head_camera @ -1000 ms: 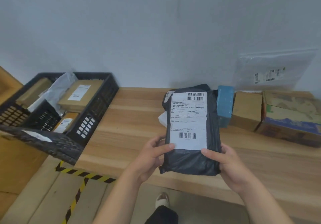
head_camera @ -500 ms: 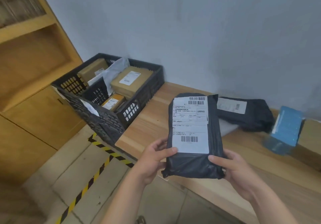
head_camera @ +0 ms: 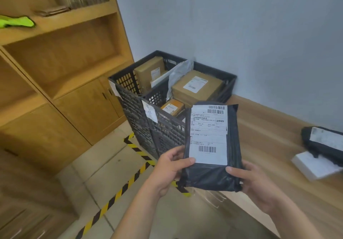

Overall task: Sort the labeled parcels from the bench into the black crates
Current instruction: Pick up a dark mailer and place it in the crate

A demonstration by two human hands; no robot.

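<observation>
**While it was pinched, black parcel [head_camera: 210,146] hung by black crates [head_camera: 141,114]**

With thumbs on top and fingers beneath, left hand [head_camera: 168,172] and right hand [head_camera: 258,185] gripped its lower corners, label facing up, at the bench [head_camera: 269,127] edge.

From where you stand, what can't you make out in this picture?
All from the head view:
Label print on the black parcel: too small to read.
Fingers of the left hand and right hand: mostly hidden behind that parcel.
Lower contents of the black crates: covered by boxes on top.
Writing on the crate tag: too small.
The second parcel on the bench: cut by the right edge, label blurred.
</observation>
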